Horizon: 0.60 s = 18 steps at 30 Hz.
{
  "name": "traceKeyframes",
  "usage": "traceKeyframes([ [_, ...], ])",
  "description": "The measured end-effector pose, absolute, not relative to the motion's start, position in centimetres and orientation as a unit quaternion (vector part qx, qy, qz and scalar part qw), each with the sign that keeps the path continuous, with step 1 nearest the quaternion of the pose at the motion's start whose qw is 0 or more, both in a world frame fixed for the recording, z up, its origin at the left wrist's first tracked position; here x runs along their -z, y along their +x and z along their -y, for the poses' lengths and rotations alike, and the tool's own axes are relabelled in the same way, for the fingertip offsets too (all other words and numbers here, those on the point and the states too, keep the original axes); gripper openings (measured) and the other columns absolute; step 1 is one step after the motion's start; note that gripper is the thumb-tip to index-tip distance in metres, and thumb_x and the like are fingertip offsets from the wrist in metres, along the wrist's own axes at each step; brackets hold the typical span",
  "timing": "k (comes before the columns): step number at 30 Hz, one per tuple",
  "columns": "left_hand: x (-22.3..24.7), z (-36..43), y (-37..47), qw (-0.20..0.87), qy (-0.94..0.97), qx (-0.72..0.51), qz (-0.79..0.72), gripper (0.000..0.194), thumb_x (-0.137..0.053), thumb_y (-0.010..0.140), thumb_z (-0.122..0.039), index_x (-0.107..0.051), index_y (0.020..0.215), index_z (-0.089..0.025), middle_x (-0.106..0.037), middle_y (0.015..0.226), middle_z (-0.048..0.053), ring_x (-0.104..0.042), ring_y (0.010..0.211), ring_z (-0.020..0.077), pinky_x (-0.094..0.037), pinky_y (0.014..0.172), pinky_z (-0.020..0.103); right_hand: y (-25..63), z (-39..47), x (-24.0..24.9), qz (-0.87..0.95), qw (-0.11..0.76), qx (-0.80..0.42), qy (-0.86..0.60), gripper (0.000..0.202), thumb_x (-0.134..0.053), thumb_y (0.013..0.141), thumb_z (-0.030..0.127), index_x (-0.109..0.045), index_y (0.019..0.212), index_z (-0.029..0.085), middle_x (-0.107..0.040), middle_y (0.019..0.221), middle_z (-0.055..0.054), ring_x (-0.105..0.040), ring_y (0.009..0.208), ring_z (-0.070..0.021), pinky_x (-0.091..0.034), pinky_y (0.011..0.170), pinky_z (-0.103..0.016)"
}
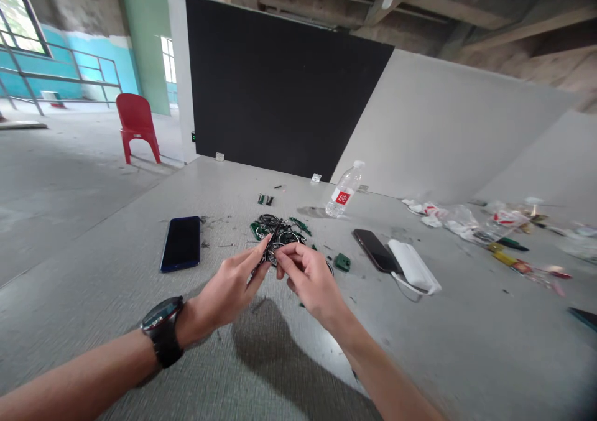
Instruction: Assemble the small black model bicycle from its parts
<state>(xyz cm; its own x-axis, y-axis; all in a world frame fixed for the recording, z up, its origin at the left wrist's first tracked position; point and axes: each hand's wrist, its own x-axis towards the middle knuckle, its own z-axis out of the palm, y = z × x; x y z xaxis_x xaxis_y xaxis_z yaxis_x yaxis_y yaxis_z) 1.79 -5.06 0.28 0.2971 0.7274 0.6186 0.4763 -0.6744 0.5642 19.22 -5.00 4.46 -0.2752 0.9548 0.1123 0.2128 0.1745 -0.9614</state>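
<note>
Over the grey table, my left hand [237, 279] is closed, its thumb and fingers gripping a thin black stick-like part [275, 235] that tilts up to the right. Right beside it, my right hand [305, 275] is pinched; whatever sits between those fingertips is too small and hidden to name. Small black spoked wheels [269, 220] and dark green plastic pieces [300, 225] lie in a cluster just behind the fingers, some covered by my hands. To the right of my right hand rests a small green block-like piece [342, 262].
A dark phone [181, 244] lies left; a second phone [374, 250] and a white power bank [413, 265] with cable lie right. A clear bottle [344, 191] stands behind. Litter [471, 222] covers the far right. A black panel [284, 85] rises at the back.
</note>
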Motion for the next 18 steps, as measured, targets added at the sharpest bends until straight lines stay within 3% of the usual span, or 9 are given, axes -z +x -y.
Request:
traceKeyframes([
  [4,-0.4,4.8,2.0,0.184,0.771,-0.457,-0.403,0.048,-0.049,0.097,-0.026,-0.047,0.143,-0.014,-0.074,0.106,0.013,-0.070,0.089,0.0223,-0.056,0.082,0.036,18.9,5.1,-4.6,0.663,0.399,-0.437,-0.459,0.025,-0.053,0.095,0.041,-0.060,0.089,0.018,-0.062,0.071,0.000,-0.039,0.047,-0.0080,-0.030,0.044,-0.024],
  [7,-0.5,4.3,2.2,0.299,0.694,-0.480,-0.445,0.041,-0.058,0.091,-0.031,-0.062,0.129,-0.016,-0.076,0.095,0.008,-0.071,0.081,0.0219,-0.058,0.075,0.034,18.7,5.2,-4.8,0.703,0.408,-0.341,-0.472,0.024,-0.051,0.096,0.040,-0.061,0.090,0.019,-0.065,0.075,-0.002,-0.047,0.053,-0.0107,-0.034,0.049,-0.025],
  [12,-1.4,3.3,2.2,0.554,0.498,-0.550,-0.377,0.037,-0.070,0.082,-0.037,-0.069,0.111,-0.015,-0.075,0.106,0.011,-0.069,0.103,0.0257,-0.058,0.085,0.037,19.3,4.8,-4.1,0.680,0.484,-0.215,-0.508,0.026,-0.044,0.099,0.044,-0.056,0.098,0.020,-0.058,0.071,0.000,-0.051,0.061,-0.0135,-0.039,0.058,-0.026],
  [15,-2.2,3.5,2.1,0.593,0.449,-0.565,-0.356,0.036,-0.074,0.078,-0.035,-0.069,0.107,-0.014,-0.075,0.102,0.011,-0.069,0.098,0.0228,-0.056,0.089,0.037,19.4,4.4,-2.9,0.672,0.455,-0.251,-0.528,0.031,-0.052,0.093,0.051,-0.056,0.095,0.020,-0.050,0.064,0.004,-0.044,0.055,-0.0126,-0.035,0.053,-0.026],
  [18,-2.5,3.8,2.1,0.608,0.447,-0.560,-0.342,0.034,-0.076,0.077,-0.032,-0.069,0.105,-0.014,-0.075,0.099,0.010,-0.070,0.094,0.0206,-0.054,0.092,0.037,19.1,4.2,-2.1,0.678,0.425,-0.303,-0.517,0.035,-0.059,0.088,0.053,-0.059,0.092,0.019,-0.052,0.065,0.003,-0.041,0.054,-0.0117,-0.032,0.051,-0.025],
])
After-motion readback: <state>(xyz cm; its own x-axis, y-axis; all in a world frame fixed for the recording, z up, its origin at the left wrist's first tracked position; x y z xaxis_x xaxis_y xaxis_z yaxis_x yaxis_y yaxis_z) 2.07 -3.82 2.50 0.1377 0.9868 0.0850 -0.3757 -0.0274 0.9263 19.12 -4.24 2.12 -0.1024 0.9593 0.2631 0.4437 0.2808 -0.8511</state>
